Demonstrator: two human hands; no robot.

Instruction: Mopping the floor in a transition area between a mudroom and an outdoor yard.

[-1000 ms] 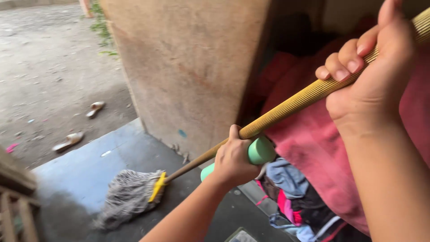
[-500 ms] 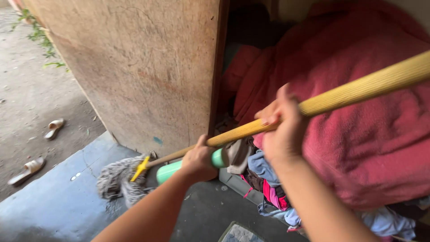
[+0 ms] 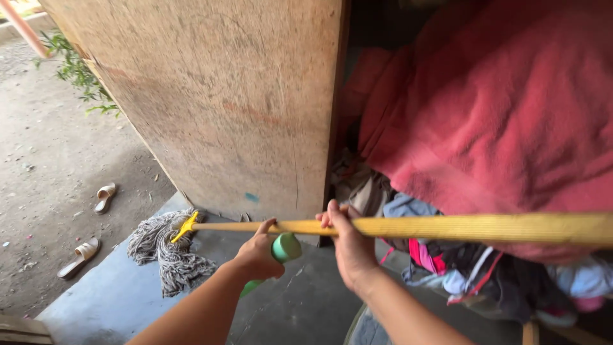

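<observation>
A mop with a yellow ribbed handle (image 3: pixel 479 228) lies almost level across the view. Its grey string head (image 3: pixel 161 250) and yellow clamp (image 3: pixel 185 226) rest on the dark concrete slab at the foot of a plywood wall. My right hand (image 3: pixel 350 248) grips the handle from below, near its middle. My left hand (image 3: pixel 257 253), just to the left, is closed on a light green cylinder-shaped bottle (image 3: pixel 285 247), and its fingertips touch the handle.
A tall plywood wall (image 3: pixel 223 96) stands straight ahead. To its right a red blanket (image 3: pixel 498 115) hangs over a pile of clothes (image 3: pixel 447 265). Two sandals (image 3: pixel 105 197) (image 3: pixel 78 257) lie on the dirt ground at left, and a green plant (image 3: pixel 76 70) grows at the top left.
The mop head has slid left along the foot of the wall and the handle has dropped to nearly level. My right hand has moved down the handle, close to my left.
</observation>
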